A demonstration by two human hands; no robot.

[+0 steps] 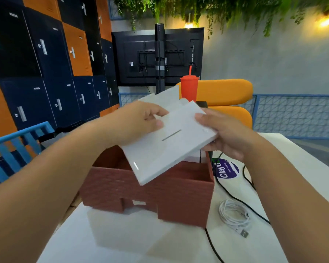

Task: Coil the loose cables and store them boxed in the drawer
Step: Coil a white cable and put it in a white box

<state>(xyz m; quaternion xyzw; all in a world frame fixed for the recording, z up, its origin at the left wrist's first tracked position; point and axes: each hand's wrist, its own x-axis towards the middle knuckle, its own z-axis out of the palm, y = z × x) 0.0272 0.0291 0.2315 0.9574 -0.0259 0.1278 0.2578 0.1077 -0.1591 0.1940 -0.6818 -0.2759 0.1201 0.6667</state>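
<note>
Both hands hold a flat white box (169,143) tilted above an open reddish-brown drawer box (160,196) on the white table (122,240). My left hand (137,124) grips the box's upper left edge, fingers curled over it. My right hand (222,133) holds its right edge, thumb on top. A second white piece (165,97) shows behind the box. More white shows under it inside the drawer box. A coiled white USB cable (234,215) lies on the table to the right. A loose black cable (239,200) runs beside it.
A red tumbler (189,88) with a straw stands behind the box. An orange chair (226,95) and a black monitor back (158,57) are beyond. A purple sticker (226,169) is on the table. Lockers (46,63) fill the left; a blue chair (11,150) stands at left.
</note>
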